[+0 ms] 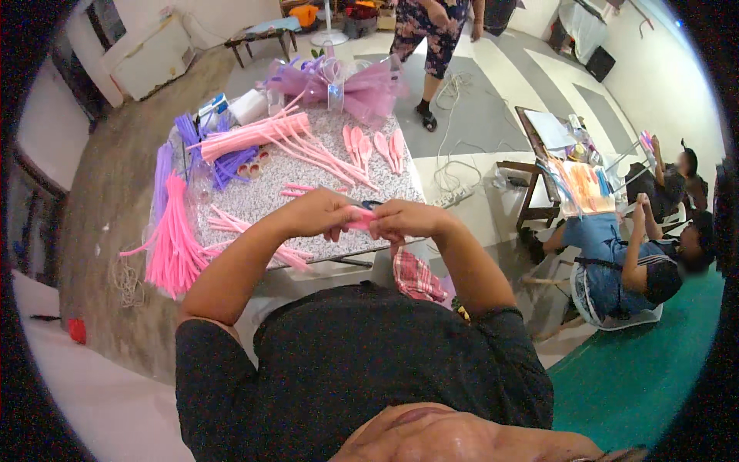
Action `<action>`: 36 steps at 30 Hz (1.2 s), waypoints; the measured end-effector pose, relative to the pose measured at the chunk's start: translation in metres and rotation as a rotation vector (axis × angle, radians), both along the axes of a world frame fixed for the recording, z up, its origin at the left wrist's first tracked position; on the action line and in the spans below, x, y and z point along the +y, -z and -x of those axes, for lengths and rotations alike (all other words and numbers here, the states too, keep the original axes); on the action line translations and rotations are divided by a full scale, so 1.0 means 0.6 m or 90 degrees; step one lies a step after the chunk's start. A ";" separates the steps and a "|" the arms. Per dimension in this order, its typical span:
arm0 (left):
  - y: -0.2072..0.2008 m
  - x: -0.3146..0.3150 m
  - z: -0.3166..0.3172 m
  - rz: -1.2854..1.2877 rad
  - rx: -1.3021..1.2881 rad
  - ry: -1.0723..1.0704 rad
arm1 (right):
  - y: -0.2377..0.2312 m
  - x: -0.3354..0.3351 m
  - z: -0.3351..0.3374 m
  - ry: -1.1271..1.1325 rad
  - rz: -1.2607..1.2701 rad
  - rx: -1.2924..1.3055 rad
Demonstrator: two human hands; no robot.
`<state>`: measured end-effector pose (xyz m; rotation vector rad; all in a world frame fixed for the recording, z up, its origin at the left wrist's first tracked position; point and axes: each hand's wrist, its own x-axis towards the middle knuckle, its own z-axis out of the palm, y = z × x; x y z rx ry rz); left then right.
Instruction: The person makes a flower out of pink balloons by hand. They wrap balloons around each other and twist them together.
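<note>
Above the table's near edge, my left hand [325,214] and my right hand [404,219] meet with fingers pinched on a pink pipe cleaner piece [359,218] stretched between them. My fingers cover most of it, so its full shape is hidden. Just behind it shows a dark looped handle [372,204], perhaps of scissors. Several pink petal-shaped pieces [358,146] lie farther back on the table. A thick bundle of pink pipe cleaners [254,135] lies to their left, with loose ones trailing toward my hands. Another pink bundle [177,242] fans out at the left edge.
Purple pipe cleaners [164,181] and small round rolls [248,170] share the speckled table [315,173]. Purple tulle [362,92] sits at its far end. A person [433,46] stands beyond; others sit at a table [543,173] on the right. Cables [454,173] cross the floor.
</note>
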<state>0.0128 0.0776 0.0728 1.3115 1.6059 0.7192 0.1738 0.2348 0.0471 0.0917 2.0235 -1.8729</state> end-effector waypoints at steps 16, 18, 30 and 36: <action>0.016 -0.050 -0.002 0.024 0.299 0.273 | 0.018 -0.084 0.030 -0.087 -0.264 0.033; 0.022 -0.051 -0.007 0.121 0.190 0.235 | 0.072 -0.084 0.032 -0.094 -0.254 0.139; 0.057 -0.067 -0.009 0.114 0.300 0.221 | 0.042 -0.110 0.037 -0.094 -0.322 0.004; 0.065 -0.073 -0.008 0.036 0.304 0.193 | 0.054 -0.100 0.035 -0.107 -0.321 0.005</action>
